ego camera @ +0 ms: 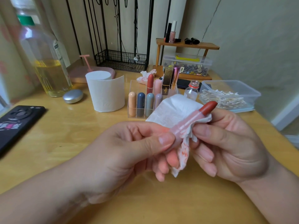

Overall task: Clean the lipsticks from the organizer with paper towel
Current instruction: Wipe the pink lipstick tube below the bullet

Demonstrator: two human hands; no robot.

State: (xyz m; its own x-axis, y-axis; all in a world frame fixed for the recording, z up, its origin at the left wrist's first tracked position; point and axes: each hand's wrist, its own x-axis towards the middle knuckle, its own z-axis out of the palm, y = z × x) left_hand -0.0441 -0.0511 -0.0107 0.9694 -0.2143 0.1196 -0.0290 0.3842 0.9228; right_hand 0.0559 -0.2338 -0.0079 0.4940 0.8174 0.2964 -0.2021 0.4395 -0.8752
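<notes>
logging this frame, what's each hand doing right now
Left hand: pinches the base of the lipstick.
Right hand: pinches the paper towel against the lipstick.

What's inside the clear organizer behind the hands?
Lipsticks: peach, navy, grey-blue, lilac in front; red, pink, gold, purple behind. The paper towel hides its right front corner.
</notes>
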